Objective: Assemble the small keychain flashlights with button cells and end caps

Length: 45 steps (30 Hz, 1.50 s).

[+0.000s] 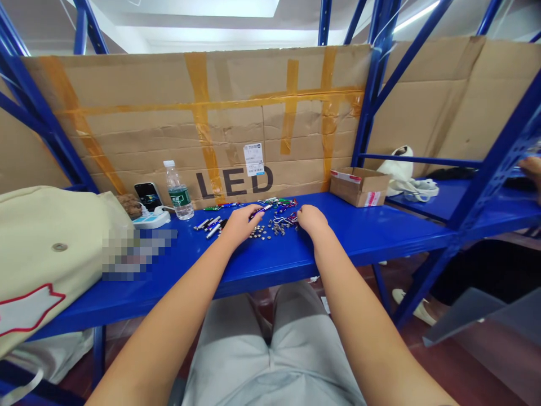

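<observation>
Both my arms reach forward onto a blue metal shelf [372, 231]. My left hand [240, 223] lies with its fingers stretched forward, touching a small purple flashlight [262, 210]. My right hand [310, 219] is curled into a loose fist beside a heap of little keychain flashlights and clips [282, 223]. What the right fingers hold, if anything, is hidden. Several small round button cells [260, 233] lie scattered between my hands. More silver and coloured flashlights [210, 225] lie to the left of my left hand.
A water bottle [178, 192], a phone [147, 196] and a white power strip [153, 219] stand at the back left. A beige bag [51, 248] fills the left end. An open cardboard box [359, 186] sits at the right. Taped cardboard [253, 118] walls the back. Another person's hand [533, 168] shows far right.
</observation>
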Each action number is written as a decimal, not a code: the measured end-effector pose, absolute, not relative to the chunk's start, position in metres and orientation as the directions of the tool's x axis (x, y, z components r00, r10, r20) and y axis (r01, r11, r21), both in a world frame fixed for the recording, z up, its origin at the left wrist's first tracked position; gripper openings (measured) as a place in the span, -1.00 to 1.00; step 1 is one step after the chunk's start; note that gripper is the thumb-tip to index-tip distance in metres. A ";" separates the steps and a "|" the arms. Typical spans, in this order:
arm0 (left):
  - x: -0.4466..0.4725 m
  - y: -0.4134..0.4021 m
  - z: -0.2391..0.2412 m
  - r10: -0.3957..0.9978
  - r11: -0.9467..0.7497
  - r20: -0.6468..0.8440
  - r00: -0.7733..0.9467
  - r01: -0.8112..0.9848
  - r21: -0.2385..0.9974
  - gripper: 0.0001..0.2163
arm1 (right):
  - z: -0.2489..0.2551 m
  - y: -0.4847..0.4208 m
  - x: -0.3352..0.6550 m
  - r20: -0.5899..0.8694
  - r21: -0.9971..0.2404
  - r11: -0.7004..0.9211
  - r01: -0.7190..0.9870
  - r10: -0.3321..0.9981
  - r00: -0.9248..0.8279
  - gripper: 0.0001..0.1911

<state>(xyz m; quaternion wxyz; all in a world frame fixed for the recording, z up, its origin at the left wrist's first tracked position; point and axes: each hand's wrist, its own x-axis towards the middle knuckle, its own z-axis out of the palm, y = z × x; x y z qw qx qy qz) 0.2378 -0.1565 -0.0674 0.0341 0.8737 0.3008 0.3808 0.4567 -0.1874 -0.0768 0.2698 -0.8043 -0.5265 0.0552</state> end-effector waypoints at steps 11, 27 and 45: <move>0.238 -0.156 -0.066 0.444 -0.877 0.672 0.593 0.441 0.190 -0.79 | -0.069 -0.190 0.425 0.493 -0.555 0.118 0.824 0.844 0.212 -0.43; 0.237 -0.154 -0.067 0.645 -0.755 0.498 0.580 0.381 0.533 -0.67 | -0.073 -0.187 0.396 0.521 -0.380 0.158 0.911 0.851 0.070 -0.42; 0.234 -0.158 -0.065 0.748 -0.266 0.056 0.661 0.222 0.938 -0.57 | -0.068 -0.189 0.382 0.628 -0.212 0.143 0.967 0.778 0.023 -0.49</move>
